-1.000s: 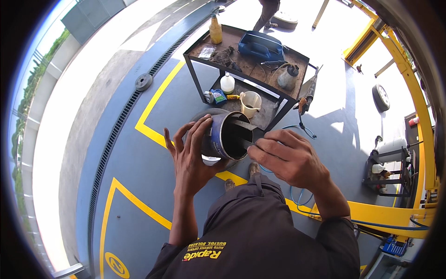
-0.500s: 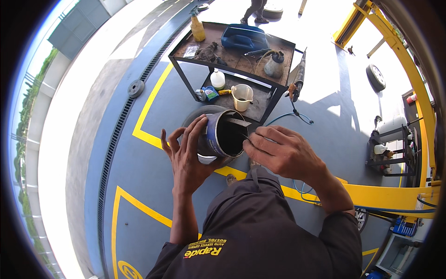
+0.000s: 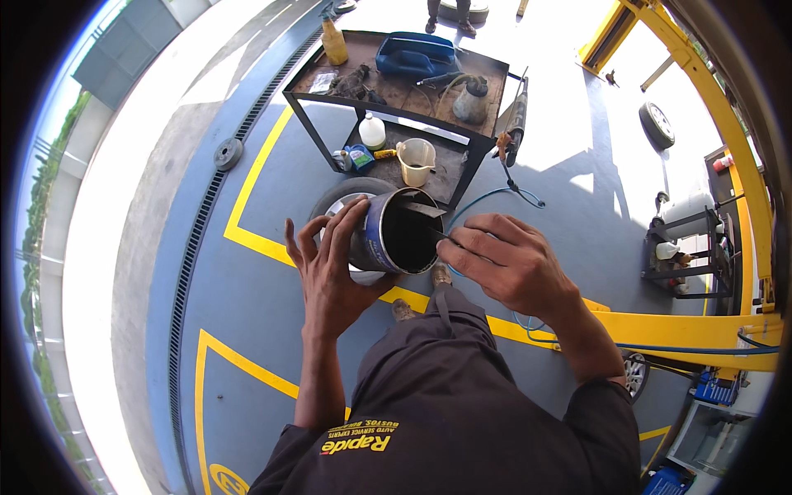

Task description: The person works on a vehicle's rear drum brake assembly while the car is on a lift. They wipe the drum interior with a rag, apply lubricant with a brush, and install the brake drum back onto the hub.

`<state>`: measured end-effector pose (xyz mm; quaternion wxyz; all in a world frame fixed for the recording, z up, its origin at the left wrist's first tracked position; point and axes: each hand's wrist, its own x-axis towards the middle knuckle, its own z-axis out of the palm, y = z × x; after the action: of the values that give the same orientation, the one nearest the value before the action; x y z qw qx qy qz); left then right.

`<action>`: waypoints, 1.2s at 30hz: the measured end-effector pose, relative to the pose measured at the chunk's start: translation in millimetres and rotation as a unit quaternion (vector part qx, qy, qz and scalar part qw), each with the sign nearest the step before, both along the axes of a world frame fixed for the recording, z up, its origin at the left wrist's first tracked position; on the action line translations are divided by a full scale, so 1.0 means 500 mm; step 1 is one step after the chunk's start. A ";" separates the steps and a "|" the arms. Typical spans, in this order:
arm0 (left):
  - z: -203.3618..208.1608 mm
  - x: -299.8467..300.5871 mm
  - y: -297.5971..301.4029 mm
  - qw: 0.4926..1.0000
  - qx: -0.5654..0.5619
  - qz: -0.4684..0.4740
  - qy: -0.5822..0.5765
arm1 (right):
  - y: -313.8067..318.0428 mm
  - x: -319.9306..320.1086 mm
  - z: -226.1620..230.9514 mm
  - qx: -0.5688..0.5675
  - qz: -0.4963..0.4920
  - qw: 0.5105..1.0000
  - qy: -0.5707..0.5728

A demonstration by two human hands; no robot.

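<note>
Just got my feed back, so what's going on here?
The person's left hand holds an open can tilted toward the right hand, which pinches a thin implement at the can's mouth. A flat strip shows there too; the inside is too dark to read. Beyond stands a loaded cart.

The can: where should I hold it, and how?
Hold the can around its round outer wall, coming from the left, as the left hand does. That's probably best: it's tipped, and its open mouth faces right, toward the right hand.
</note>
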<state>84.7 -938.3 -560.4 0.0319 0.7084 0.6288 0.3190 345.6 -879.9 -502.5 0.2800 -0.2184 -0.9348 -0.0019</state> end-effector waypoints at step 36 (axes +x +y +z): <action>-0.034 0.018 0.198 0.999 -0.036 0.026 -0.023 | 0.172 -0.057 -0.110 -0.381 -0.266 0.817 0.341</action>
<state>93.6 -839.3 -577.4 0.0635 0.6828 0.6572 0.3128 317.3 -794.0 -557.7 0.4644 -0.5346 -0.6107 0.3544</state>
